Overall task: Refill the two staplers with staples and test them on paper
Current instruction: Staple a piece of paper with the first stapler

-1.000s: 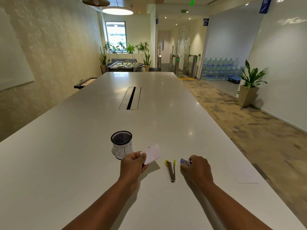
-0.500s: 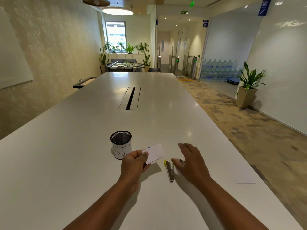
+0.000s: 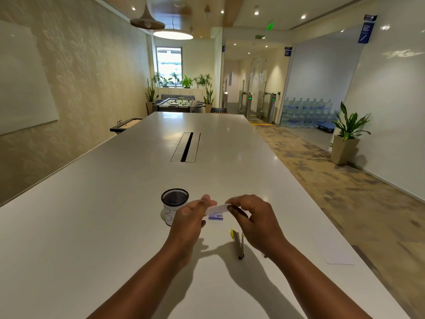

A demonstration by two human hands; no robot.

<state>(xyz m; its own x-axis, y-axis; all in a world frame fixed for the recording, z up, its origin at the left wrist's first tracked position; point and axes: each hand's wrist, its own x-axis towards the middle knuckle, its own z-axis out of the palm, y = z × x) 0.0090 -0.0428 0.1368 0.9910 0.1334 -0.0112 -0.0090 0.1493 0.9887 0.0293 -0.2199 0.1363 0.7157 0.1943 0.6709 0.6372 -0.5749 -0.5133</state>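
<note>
Both hands are raised a little above the white worktop (image 3: 96,203) and meet over a small white slip of paper (image 3: 216,208). The left hand (image 3: 187,218) pinches the slip's left end between thumb and curled fingers, and the right hand (image 3: 251,217) pinches its right end with its fingertips, so the paper spans the short gap between them, seen nearly edge-on.

Just below the slip, between the two hands and lying on the worktop, is a small blue and white box (image 3: 216,217), probably a staple box, though its print is too small to read. Nearer the person, a stapler with yellow tips (image 3: 238,244) lies opened out on the worktop, its two arms spread in a narrow V. It sits beneath and just left of the right wrist, apart from both hands. A small bit of metal (image 3: 265,256) shows at the edge of the right forearm; most of it is hidden by the arm, so I cannot tell what it is.

Left of the left hand stands a black mesh cup (image 3: 174,204) wrapped in a white label with handwriting, partly covered by the knuckles. A larger white sheet (image 3: 335,249) lies flat near the worktop's right edge, well apart from the hands.
</note>
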